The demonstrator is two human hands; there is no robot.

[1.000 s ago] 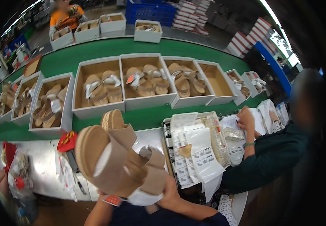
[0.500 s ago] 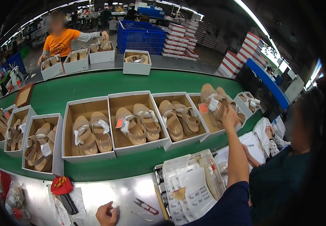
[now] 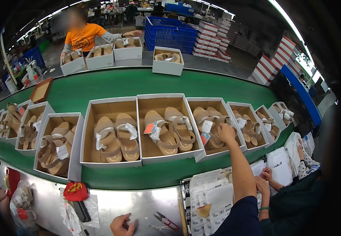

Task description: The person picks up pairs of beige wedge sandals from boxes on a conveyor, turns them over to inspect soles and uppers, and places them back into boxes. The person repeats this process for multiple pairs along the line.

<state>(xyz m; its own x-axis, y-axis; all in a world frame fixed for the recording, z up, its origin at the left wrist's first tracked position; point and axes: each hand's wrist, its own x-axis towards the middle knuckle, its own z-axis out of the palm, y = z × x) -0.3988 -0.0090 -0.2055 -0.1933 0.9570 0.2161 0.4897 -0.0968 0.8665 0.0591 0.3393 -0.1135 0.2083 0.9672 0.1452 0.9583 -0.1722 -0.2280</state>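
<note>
My right hand (image 3: 227, 133) reaches into an open white shoe box (image 3: 200, 156), its fingers closed on the right one of a pair of tan sandals (image 3: 212, 125). White paper wraps the straps, and an orange-and-blue tag hangs at the left sandal. My fingertips are partly hidden against the sandal. Below the row of boxes, my left hand (image 3: 122, 225) rests on the metal table (image 3: 111, 200), fingers loosely curled and thumb apart, holding nothing. Red-handled thread snips (image 3: 166, 221) lie just right of it.
More boxed sandals (image 3: 117, 137) line the green belt (image 3: 111, 84) on both sides. Label sheets (image 3: 208, 196) lie at right beside a co-worker's hands (image 3: 263, 183). A red pouch (image 3: 75, 192) sits at left. Across the belt, a person in orange (image 3: 84, 37) stands behind boxes.
My right hand has let go of the lifted sandals, now inside their box, and moved to the box on their left. The whole view has shifted, so the boxes appear farther right.
</note>
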